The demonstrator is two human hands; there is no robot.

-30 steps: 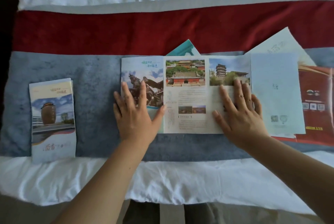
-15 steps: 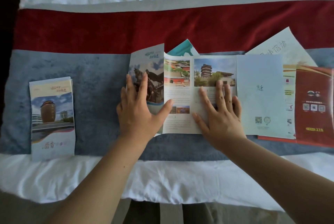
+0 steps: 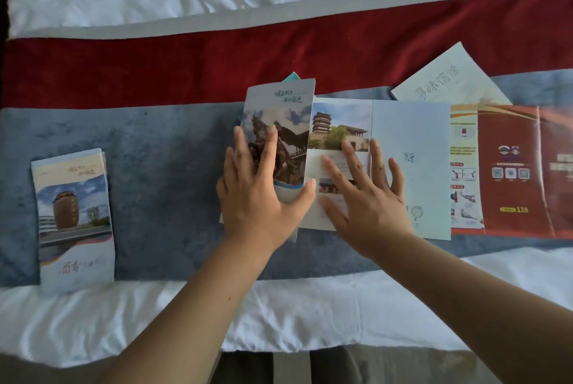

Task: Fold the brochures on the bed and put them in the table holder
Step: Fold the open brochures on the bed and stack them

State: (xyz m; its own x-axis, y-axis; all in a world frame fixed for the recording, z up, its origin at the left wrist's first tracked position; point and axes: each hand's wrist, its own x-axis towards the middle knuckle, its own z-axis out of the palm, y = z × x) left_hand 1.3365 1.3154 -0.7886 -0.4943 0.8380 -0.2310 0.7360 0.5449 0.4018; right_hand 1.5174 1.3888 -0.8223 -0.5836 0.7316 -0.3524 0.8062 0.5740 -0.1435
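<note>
Both hands sit closer together than half a second ago. I watch the left hand (image 3: 257,197) carry the horse-statue cover panel (image 3: 279,110) further over, so the temple-photo panel that showed between the hands is now hidden; the right hand (image 3: 369,207) has slid toward the left one, bringing the brochure (image 3: 339,129) with it; the pale blue panel (image 3: 412,135) came along too, baring more of the red brochure (image 3: 511,160).

Neither hand grips anything. The left lies flat with fingers spread on the cover panel, which stands tilted off the blue runner (image 3: 155,151), thumb stretched to its right edge; the right is palm down, fingers splayed, pressing the pagoda page and the pale blue panel flat.

I count two hands and five papers: one folded brochure (image 3: 74,222) well to the left of the left hand; one half-folded brochure under both hands; one red brochure to the right of the right hand; one pale leaflet (image 3: 440,79) beyond that; one teal corner (image 3: 291,76) peeping out just past the cover panel's top edge.
</note>
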